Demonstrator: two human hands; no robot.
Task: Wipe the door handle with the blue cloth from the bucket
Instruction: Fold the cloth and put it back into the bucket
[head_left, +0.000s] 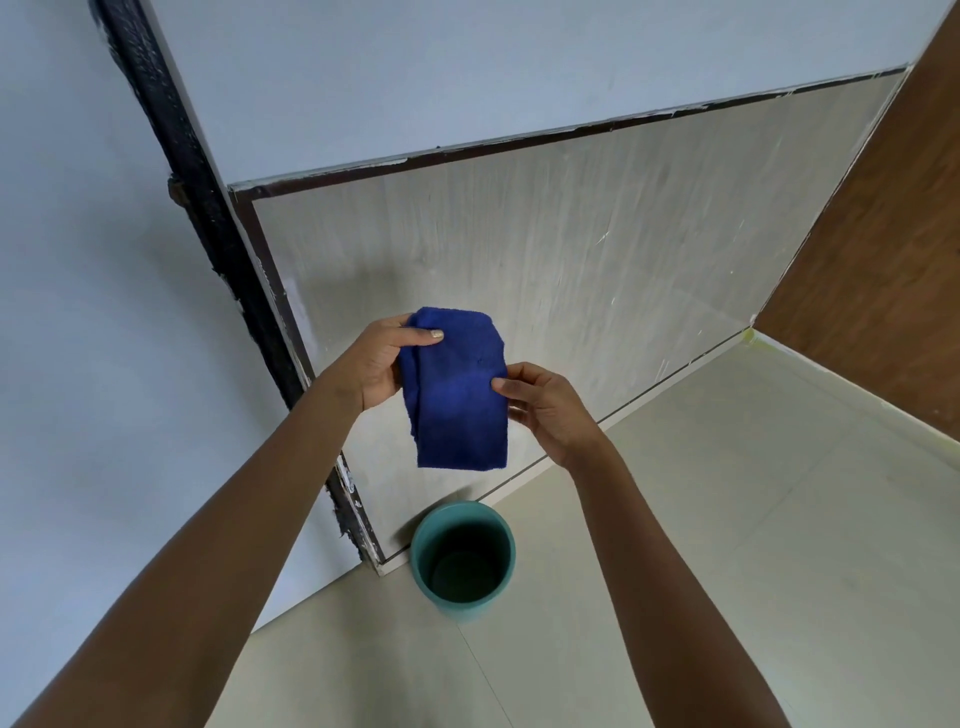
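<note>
Both hands hold the blue cloth (457, 389) up in the air, above the teal bucket (462, 558) on the floor. The left hand (376, 366) has its fingers clamped on the upper edge; the right hand (545, 400) pinches the side. Below the fingers the folded cloth hangs free, so a loose pinch could drop it into the bucket. No door handle is in view

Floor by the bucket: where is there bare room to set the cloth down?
Bare floor tiles lie right of the teal bucket, out to the brown door, and also in front of it between the forearms. It is tight only where the bucket stands by the wall panel. Both hands hold the blue cloth.
</note>
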